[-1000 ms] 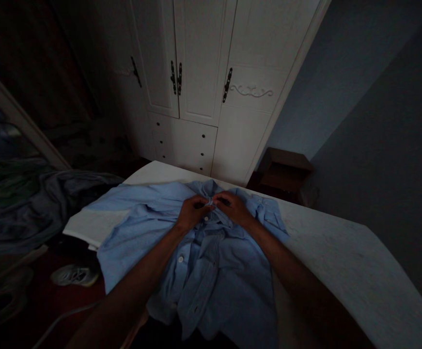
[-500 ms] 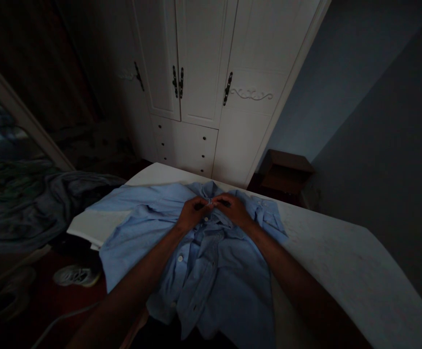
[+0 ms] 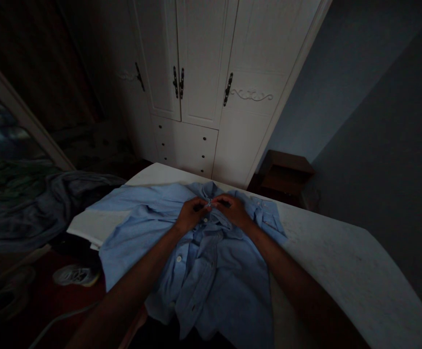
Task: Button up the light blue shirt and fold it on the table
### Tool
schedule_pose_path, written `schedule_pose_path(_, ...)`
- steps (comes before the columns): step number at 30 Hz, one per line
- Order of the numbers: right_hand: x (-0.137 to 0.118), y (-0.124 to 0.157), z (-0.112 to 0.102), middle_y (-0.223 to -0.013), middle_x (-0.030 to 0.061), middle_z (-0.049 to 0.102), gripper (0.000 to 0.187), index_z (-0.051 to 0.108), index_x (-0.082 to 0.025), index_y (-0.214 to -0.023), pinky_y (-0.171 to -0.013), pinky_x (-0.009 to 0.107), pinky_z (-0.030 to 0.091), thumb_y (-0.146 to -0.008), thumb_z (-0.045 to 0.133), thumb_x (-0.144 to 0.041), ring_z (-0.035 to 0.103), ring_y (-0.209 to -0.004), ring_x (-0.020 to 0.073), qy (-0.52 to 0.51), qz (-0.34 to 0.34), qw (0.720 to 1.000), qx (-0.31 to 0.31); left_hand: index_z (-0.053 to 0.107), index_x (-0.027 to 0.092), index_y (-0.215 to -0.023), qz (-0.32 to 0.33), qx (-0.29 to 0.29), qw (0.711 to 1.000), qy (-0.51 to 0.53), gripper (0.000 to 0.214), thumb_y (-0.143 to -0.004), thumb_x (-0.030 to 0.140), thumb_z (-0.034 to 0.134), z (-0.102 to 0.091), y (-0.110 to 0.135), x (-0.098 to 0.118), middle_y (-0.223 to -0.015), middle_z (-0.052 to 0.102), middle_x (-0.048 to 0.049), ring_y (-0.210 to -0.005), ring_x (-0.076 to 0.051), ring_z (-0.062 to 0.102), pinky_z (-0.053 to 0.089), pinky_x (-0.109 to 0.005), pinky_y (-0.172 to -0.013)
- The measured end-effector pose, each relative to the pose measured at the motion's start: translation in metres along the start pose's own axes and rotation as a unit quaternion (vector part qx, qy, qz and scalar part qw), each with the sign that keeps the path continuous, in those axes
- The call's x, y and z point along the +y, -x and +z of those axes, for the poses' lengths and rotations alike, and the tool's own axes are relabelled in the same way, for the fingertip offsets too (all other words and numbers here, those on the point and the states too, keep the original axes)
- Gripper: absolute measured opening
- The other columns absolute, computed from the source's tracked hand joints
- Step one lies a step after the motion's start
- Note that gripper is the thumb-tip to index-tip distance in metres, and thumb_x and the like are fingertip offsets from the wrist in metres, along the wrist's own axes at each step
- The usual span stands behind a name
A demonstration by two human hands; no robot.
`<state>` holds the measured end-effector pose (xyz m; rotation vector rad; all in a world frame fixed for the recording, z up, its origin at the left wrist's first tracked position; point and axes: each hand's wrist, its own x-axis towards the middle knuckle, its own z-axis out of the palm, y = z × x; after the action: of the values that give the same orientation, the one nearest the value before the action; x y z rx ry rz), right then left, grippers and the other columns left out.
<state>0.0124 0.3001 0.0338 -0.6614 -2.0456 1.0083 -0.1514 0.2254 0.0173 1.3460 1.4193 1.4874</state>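
Note:
A light blue button-up shirt (image 3: 232,264) lies spread on a white board-like surface (image 3: 327,252), its front partly open and its sleeves out to both sides. Near the collar, my left hand (image 3: 192,213) pinches one front edge between thumb and fingers. Close beside it, my right hand (image 3: 232,209) pinches the other front edge, the fingertips of both hands almost touching. Whatever small part sits between the fingertips is hidden. White buttons (image 3: 179,259) show along the left front edge below my hands, and buttonholes run down the other edge.
Beyond the surface stands a white wardrobe (image 3: 199,104) with dark handles and drawers. A brown wooden nightstand (image 3: 287,167) is at the back right. Dark grey cloth (image 3: 61,203) is heaped at left. A sneaker (image 3: 76,275) and a pale cord (image 3: 65,315) are on the red floor.
My hands stay at the same place on the shirt, with only a slight shift of the fingers and fingertips a little further apart. The shirt lies nearly the same.

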Motion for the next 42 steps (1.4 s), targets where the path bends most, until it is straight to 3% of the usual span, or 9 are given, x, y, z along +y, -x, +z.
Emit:
schedule_pose_path(6,0.001,-0.001,-0.001,-0.088,0.0029,0.068,0.021,0.065,-0.019,-0.086,-0.082,0.031,0.046,-0.082,0.057,-0.038,0.062,-0.087,0.0175,-0.013,0.027,1.000,0.002,0.064,0.016,-0.074,-0.013,-0.003,1.000,0.012,0.035,-0.068,0.049,0.072,0.003,0.001,0.007,-0.058,0.054,0.0030,-0.052,-0.010,0.046,0.035,-0.021,-0.048)
schedule_pose_path(10,0.000,-0.004,-0.013,-0.084,0.0013,0.063,0.025,0.060,-0.019,-0.087,-0.077,0.028,0.044,-0.081,0.055,-0.042,0.058,-0.082,0.0164,-0.046,0.061,0.997,0.012,0.062,0.016,-0.072,0.005,0.075,0.997,0.016,0.030,-0.073,0.046,0.065,0.000,0.000,0.014,-0.060,0.055,0.0028,-0.055,-0.010,0.048,0.037,-0.021,-0.051)
schedule_pose_path(16,-0.020,-0.011,-0.058,-0.079,-0.0004,0.059,0.033,0.060,-0.019,-0.086,-0.072,0.026,0.041,-0.072,0.068,-0.048,0.054,-0.075,0.0146,-0.143,0.088,0.985,-0.025,0.048,0.020,-0.064,0.001,0.189,0.981,0.041,0.026,-0.079,0.040,0.057,-0.010,0.002,0.025,-0.054,0.042,0.0059,-0.049,-0.010,0.043,0.035,-0.021,-0.047)
schedule_pose_path(22,-0.044,-0.006,-0.083,-0.079,0.0001,0.060,0.032,0.061,-0.017,-0.085,-0.067,0.025,0.042,-0.073,0.073,-0.044,0.055,-0.072,0.0128,-0.132,0.131,0.969,-0.164,0.051,0.020,-0.068,0.165,0.203,0.953,-0.151,0.009,-0.073,0.027,0.051,-0.011,0.004,0.021,-0.080,0.054,-0.0041,-0.082,-0.020,0.055,0.049,-0.034,-0.076)
schedule_pose_path(25,-0.053,-0.003,-0.082,-0.078,0.0003,0.061,0.027,0.061,-0.016,-0.084,-0.069,0.025,0.044,-0.075,0.071,-0.040,0.056,-0.072,0.0124,-0.096,0.128,0.952,-0.260,0.058,0.017,-0.093,0.229,0.166,0.921,-0.267,0.027,-0.067,0.022,0.053,-0.010,0.009,0.019,-0.113,0.057,-0.0130,-0.110,-0.027,0.054,0.045,-0.044,-0.095)
schedule_pose_path(30,-0.068,0.002,-0.062,-0.082,0.0034,0.067,0.013,0.065,-0.015,-0.088,-0.069,0.026,0.047,-0.080,0.060,-0.023,0.062,-0.075,0.0149,0.043,0.081,0.926,-0.366,0.041,0.015,-0.136,0.319,-0.009,0.876,-0.362,0.065,-0.071,0.018,0.050,-0.006,0.017,0.018,-0.144,0.046,-0.0136,-0.140,-0.029,0.032,0.024,-0.051,-0.115)
schedule_pose_path(34,-0.080,0.005,-0.044,-0.080,0.0038,0.070,0.016,0.070,-0.015,-0.082,-0.066,0.025,0.045,-0.079,0.055,-0.013,0.064,-0.073,0.0163,0.156,0.043,0.906,-0.392,0.047,0.014,-0.132,0.271,-0.035,0.871,-0.408,0.055,-0.078,0.026,0.052,-0.002,0.017,0.017,-0.130,0.058,-0.0150,-0.124,-0.029,0.051,0.030,-0.049,-0.112)
schedule_pose_path(38,-0.086,0.006,-0.039,-0.071,0.0015,0.069,0.018,0.071,-0.015,-0.079,-0.063,0.024,0.045,-0.082,0.054,-0.013,0.064,-0.066,0.0145,0.147,0.066,0.904,-0.395,0.060,0.019,-0.115,0.231,-0.036,0.867,-0.440,0.037,-0.080,0.030,0.057,-0.001,0.015,0.016,-0.111,0.067,-0.0112,-0.107,-0.028,0.059,0.042,-0.046,-0.098)
schedule_pose_path(42,-0.090,0.007,-0.038,-0.059,-0.0008,0.064,0.024,0.068,-0.016,-0.070,-0.058,0.024,0.041,-0.088,0.054,-0.025,0.059,-0.057,0.0121,0.166,0.062,0.927,-0.330,0.067,0.020,-0.101,0.242,-0.006,0.859,-0.451,0.022,-0.082,0.025,0.057,-0.003,0.015,0.014,-0.098,0.068,-0.0101,-0.097,-0.026,0.060,0.044,-0.043,-0.088)
